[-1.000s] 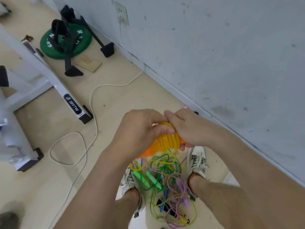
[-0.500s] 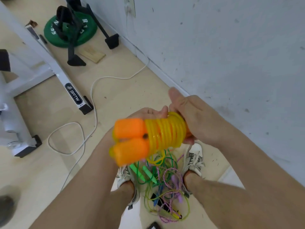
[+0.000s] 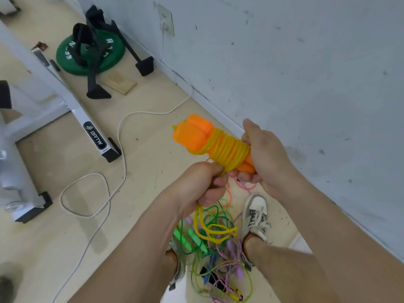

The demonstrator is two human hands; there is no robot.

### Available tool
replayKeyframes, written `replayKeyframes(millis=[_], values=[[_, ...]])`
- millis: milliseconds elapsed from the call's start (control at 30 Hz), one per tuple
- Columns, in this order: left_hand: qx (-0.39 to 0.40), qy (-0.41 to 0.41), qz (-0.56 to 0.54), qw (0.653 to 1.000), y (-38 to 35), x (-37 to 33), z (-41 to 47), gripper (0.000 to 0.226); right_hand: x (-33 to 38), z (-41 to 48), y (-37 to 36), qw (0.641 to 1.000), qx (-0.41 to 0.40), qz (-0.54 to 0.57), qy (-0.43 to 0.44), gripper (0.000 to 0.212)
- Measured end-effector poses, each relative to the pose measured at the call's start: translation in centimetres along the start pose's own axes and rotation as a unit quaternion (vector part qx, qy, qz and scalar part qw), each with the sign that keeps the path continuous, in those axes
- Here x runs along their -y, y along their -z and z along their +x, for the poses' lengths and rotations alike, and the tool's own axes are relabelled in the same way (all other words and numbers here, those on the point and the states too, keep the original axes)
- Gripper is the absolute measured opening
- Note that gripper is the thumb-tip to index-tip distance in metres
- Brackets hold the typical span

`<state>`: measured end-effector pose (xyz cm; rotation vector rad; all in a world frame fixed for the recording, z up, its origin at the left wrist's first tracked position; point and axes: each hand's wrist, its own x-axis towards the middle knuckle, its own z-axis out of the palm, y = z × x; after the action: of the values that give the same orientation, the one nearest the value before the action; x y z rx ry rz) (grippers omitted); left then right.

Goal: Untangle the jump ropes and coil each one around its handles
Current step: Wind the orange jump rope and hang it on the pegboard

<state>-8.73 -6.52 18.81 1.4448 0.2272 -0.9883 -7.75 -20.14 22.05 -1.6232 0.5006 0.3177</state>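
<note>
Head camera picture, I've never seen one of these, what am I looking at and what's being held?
There is no machine here. A person wears one camera on the head, looking down at their own two hands. The right hand grips a pair of orange handles with a yellow rope coiled round them. The left hand grips the loose end of that rope, which hangs down. Below, beside a white shoe, a tangle of other jump ropes lies on the floor, with green handles showing. Farther off are a green weight plate, a white cable and a grey wall.
</note>
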Motion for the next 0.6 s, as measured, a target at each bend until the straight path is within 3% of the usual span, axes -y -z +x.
replayKeyframes(millis=[67,133,200,267,300,333,400,467,600], values=[[-0.069,-0.057,0.122,0.988,-0.9,0.0,-0.3,0.040,-0.1,0.7,0.4,0.999,-0.042,-0.013,0.009,0.042],[-0.126,-0.126,0.316,0.932,-1.7,0.5,-0.6,0.032,-0.4,1.5,0.9,0.993,-0.098,-0.056,0.042,0.040],[-0.170,-0.193,0.517,0.816,-2.3,1.4,-0.9,0.017,-1.0,2.3,1.4,0.967,-0.151,-0.174,0.109,0.043],[-0.217,-0.267,0.645,0.682,-2.4,1.5,-1.3,0.012,-1.7,2.8,1.6,0.929,-0.161,-0.304,0.140,0.043],[-0.215,-0.284,0.682,0.639,-2.3,1.3,-1.5,0.019,-2.1,2.9,1.4,0.920,-0.143,-0.340,0.129,0.042],[-0.214,-0.324,0.682,0.619,-1.9,1.0,-1.6,0.023,-2.5,3.0,1.2,0.923,-0.109,-0.355,0.102,0.042],[-0.202,-0.419,0.630,0.622,-0.9,0.5,-1.8,0.020,-3.1,2.8,0.4,0.935,-0.008,-0.354,0.030,0.041],[-0.207,-0.451,0.589,0.637,0.3,-0.3,-2.4,0.019,-3.0,2.0,-0.4,0.932,0.093,-0.349,-0.009,0.041],[-0.216,-0.349,0.473,0.779,2.7,-1.3,-3.4,0.035,-1.9,0.4,-0.6,0.917,0.208,-0.340,0.015,0.051]])
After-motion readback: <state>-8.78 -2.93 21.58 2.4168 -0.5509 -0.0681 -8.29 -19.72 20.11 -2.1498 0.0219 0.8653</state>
